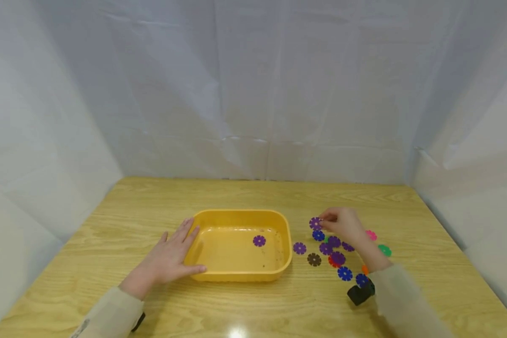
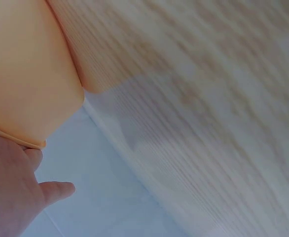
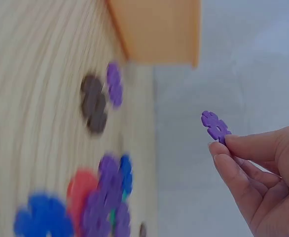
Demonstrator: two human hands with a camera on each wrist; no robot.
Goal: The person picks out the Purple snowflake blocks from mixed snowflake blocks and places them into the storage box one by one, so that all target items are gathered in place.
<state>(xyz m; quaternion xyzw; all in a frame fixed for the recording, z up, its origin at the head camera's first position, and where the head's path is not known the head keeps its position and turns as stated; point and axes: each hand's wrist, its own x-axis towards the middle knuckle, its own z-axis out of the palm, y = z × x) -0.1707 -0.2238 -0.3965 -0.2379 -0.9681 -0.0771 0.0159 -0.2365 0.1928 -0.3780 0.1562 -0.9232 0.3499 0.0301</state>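
Between thumb and fingertips my right hand pinches a purple snowflake disc, lifted over the scattered discs to the right of the yellow tub. My left hand lies with spread fingers on the tub's left rim, thumb at the near edge. One purple snowflake disc rests inside the tub on its floor. Beside the tub's right wall are another purple disc and a brown disc. In the right wrist view the held disc stands tilted, clear of the blurred discs below.
Several more discs lie under and around my right forearm: a blue disc, a pink disc, a green disc, and some overlapping purple and red ones. The wooden table is bordered by white sheeting at the back and sides.
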